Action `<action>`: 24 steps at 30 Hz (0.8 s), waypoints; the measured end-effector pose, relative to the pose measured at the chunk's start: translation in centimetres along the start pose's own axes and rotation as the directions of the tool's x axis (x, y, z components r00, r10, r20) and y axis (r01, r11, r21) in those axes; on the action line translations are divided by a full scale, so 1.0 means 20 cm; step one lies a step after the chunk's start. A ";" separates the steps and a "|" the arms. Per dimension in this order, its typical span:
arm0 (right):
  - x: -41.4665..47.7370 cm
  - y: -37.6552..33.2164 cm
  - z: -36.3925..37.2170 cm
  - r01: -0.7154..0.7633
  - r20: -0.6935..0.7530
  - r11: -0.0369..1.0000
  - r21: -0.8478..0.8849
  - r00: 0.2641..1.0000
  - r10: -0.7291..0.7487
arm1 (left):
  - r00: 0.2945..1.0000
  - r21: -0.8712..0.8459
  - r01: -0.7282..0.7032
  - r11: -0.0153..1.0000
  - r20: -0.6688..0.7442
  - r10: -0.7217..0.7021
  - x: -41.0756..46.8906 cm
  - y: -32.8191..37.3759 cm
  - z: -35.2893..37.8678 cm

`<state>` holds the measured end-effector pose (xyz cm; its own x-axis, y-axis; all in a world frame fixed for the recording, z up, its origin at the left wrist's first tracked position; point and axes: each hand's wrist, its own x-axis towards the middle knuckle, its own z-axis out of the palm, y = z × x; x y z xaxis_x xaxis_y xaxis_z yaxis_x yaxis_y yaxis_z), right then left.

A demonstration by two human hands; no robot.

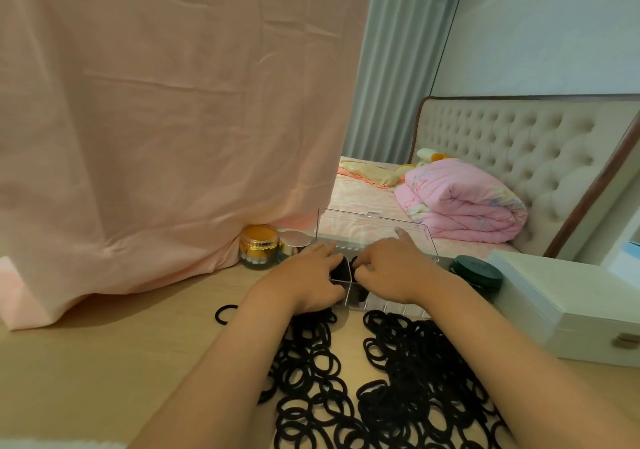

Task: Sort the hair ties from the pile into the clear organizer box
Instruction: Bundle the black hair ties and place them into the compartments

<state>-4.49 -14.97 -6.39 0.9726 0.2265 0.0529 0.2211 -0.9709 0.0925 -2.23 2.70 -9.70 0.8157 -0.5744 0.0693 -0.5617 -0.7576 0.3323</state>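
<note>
This is a bedroom in a home. A bed (360, 202) with a pink sheet stands just behind the worktop (104, 344), backed by a beige button-tufted headboard (502, 147) with a dark wooden edge. A folded pink floral quilt (460, 202) lies against the headboard. A pale grey curtain (391, 67) hangs in the corner, and a pink cloth (173, 119) drapes down onto the light wooden worktop. A gold cosmetic jar (259, 246), a silver-lidded jar (294, 244), a dark green round case (476, 270) and a white latched box (568, 296) suggest a dressing table.
</note>
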 end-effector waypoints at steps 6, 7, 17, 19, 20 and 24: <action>-0.03 -0.01 0.07 0.071 -0.055 0.997 0.041 0.996 -0.069 | 0.999 -0.043 -0.012 0.999 -0.032 0.011 -0.01 0.00 0.01; -0.04 -0.01 0.08 0.071 -0.035 0.996 0.054 0.997 -0.070 | 0.999 -0.052 -0.016 0.999 -0.039 0.014 -0.01 0.00 0.01; -0.31 -0.06 -0.08 0.040 -0.170 0.951 0.306 0.985 0.013 | 0.998 -0.023 -0.002 1.000 -0.071 0.000 -0.03 0.06 -0.03; -0.39 -0.10 -0.10 0.080 -0.163 0.943 0.323 0.986 -0.027 | 0.995 -0.023 -0.022 0.999 -0.093 0.020 -0.07 0.09 -0.06; -0.43 -0.13 -0.10 0.099 -0.138 0.940 0.328 0.989 -0.056 | 0.995 -0.019 -0.028 0.999 -0.093 0.026 -0.10 0.10 -0.07; -0.54 -0.22 -0.07 0.148 0.034 0.945 0.290 0.986 -0.165 | 0.999 0.032 -0.014 0.999 -0.046 0.015 -0.26 0.12 -0.12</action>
<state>-16.08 -13.13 -5.94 0.9247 0.3807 0.0035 0.3742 -0.9070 -0.1934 -7.56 4.60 -6.90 0.8123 -0.5713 0.1172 -0.5772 -0.7590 0.3011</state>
